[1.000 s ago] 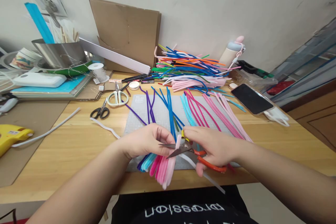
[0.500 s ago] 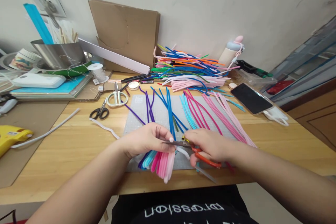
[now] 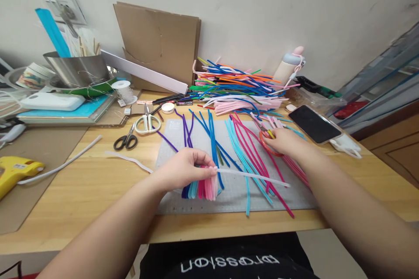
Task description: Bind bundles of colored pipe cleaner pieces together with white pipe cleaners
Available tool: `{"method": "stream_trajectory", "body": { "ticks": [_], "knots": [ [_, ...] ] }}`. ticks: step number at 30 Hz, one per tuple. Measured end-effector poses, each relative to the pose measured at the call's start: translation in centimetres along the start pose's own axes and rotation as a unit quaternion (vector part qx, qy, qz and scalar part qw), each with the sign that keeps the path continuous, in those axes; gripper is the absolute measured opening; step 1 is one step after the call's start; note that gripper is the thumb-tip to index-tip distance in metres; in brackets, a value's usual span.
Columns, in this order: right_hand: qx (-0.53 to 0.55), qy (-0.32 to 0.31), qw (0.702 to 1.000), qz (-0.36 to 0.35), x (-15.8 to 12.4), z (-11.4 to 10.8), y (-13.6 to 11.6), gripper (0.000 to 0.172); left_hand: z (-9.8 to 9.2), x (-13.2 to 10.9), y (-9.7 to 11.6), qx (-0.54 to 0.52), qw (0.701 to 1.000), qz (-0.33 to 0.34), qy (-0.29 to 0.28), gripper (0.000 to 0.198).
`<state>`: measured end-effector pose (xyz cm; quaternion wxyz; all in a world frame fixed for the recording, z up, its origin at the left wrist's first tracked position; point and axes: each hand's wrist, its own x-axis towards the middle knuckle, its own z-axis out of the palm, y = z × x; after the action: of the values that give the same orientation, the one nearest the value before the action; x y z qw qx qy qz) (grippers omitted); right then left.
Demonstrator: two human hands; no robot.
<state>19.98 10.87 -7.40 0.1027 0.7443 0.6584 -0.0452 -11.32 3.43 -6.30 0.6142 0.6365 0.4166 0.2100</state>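
Note:
My left hand (image 3: pixel 183 169) is closed over a bunch of short cut pipe cleaners (image 3: pixel 203 187), purple, blue and pink, held down on the grey cutting mat (image 3: pixel 203 202). A white pipe cleaner (image 3: pixel 252 176) lies from that bunch out to the right. My right hand (image 3: pixel 284 141) rests further back on the right of the mat, closed on orange-handled scissors (image 3: pixel 266 139) laid over the pink pipe cleaners (image 3: pixel 288 157). Long blue (image 3: pixel 212 139), cyan (image 3: pixel 240 152) and magenta pipe cleaners (image 3: pixel 253 148) lie in rows on the mat.
A heap of mixed pipe cleaners (image 3: pixel 235 85) lies at the back by cardboard (image 3: pixel 157 41). A phone (image 3: pixel 313 123) is right. Black scissors (image 3: pixel 126 139), white scissors (image 3: pixel 147 121), a yellow glue gun (image 3: pixel 16 170) and a steel bowl (image 3: pixel 77 69) are left.
My right hand has carried the scissors from beside the left hand to the back right of the mat. A white pipe cleaner now lies across the mat. My left hand stayed on the bunch.

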Motion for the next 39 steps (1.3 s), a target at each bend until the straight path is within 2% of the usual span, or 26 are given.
{"method": "stream_trajectory", "body": {
  "ticks": [2, 4, 6, 7, 8, 9, 10, 11, 12, 13, 14, 16, 17, 18, 22, 24, 27, 33, 36, 39],
  "knots": [
    [-0.003, -0.004, 1.0, 0.005, -0.1, 0.0, 0.1, 0.041, 0.1, 0.0, 0.1, 0.003, 1.0, 0.008, -0.003, 0.015],
    [0.009, 0.016, 1.0, -0.003, -1.2, -0.8, -0.3, 0.038, 0.2, 0.1, 0.1, 0.001, 1.0, 0.017, 0.003, 0.015],
    [0.069, 0.1, 0.991, -0.046, -3.6, -2.4, -1.2, 0.033, 0.2, 0.2, 0.0, -0.008, 1.0, 0.023, 0.02, 0.015],
    [0.122, 0.18, 0.972, -0.086, -5.1, -3.3, -1.8, 0.028, 0.1, 0.3, 0.0, -0.015, 0.999, 0.024, 0.033, 0.016],
    [0.183, 0.274, 0.933, -0.145, -6.8, -4.3, -2.6, 0.022, 0.1, 0.4, -0.1, -0.024, 0.998, 0.023, 0.05, 0.018],
    [0.24, 0.357, 0.878, -0.208, -8.5, -5.1, -3.4, 0.016, 0.0, 0.5, -0.1, -0.036, 0.997, 0.021, 0.071, 0.019],
    [0.288, 0.416, 0.822, -0.262, -10.1, -5.7, -4.3, 0.012, 0.0, 0.5, -0.1, -0.05, 0.994, 0.021, 0.093, 0.02],
    [0.327, 0.435, 0.777, -0.318, -11.4, -6.1, -5.3, 0.017, -0.1, 0.6, 0.0, -0.067, 0.991, 0.022, 0.114, 0.021],
    [0.343, 0.374, 0.777, -0.372, -12.4, -6.1, -6.3, 0.023, -0.2, 0.6, 0.1, -0.085, 0.987, 0.026, 0.132, 0.022],
    [0.343, 0.285, 0.801, -0.4, -12.9, -5.8, -7.3, 0.029, -0.2, 0.7, 0.1, -0.103, 0.983, 0.032, 0.146, 0.023],
    [0.328, 0.202, 0.833, -0.397, -13.0, -5.1, -8.3, 0.035, -0.3, 0.7, 0.2, -0.121, 0.98, 0.038, 0.153, 0.024],
    [0.354, 0.112, 0.858, -0.354, -12.3, -3.3, -10.1, 0.035, -0.3, 0.8, 0.3, -0.147, 0.976, 0.048, 0.154, 0.026],
    [0.398, 0.074, 0.849, -0.339, -11.6, -2.2, -10.9, 0.025, -0.3, 0.8, 0.3, -0.155, 0.975, 0.05, 0.153, 0.027],
    [0.46, 0.035, 0.823, -0.331, -10.9, -1.2, -11.7, 0.017, -0.3, 0.8, 0.3, -0.16, 0.973, 0.053, 0.155, 0.027],
    [0.671, -0.082, 0.693, -0.248, -9.4, 1.4, -13.7, 0.015, 0.0, 1.0, -0.2, -0.162, 0.969, 0.056, 0.179, 0.026],
    [0.723, -0.102, 0.649, -0.213, -9.4, 1.8, -14.1, 0.017, 0.3, 1.3, -0.5, -0.164, 0.966, 0.058, 0.194, 0.025],
    [0.754, -0.102, 0.621, -0.19, -9.5, 2.1, -14.2, 0.019, 0.7, 1.6, -0.7, -0.174, 0.959, 0.064, 0.216, 0.022],
    [0.765, -0.083, 0.614, -0.176, -9.1, 2.6, -13.5, 0.022, 0.9, 1.6, -0.5, -0.168, 0.963, 0.038, 0.207, 0.021],
    [0.767, -0.089, 0.612, -0.173, -9.1, 2.7, -13.2, 0.021, 0.7, 1.4, -0.4, -0.173, 0.968, 0.015, 0.182, 0.02],
    [0.763, -0.092, 0.612, -0.186, -9.3, 2.6, -13.1, 0.021, 0.4, 1.4, -0.5, -0.226, 0.965, -0.007, 0.131, 0.022]
  ]
}}
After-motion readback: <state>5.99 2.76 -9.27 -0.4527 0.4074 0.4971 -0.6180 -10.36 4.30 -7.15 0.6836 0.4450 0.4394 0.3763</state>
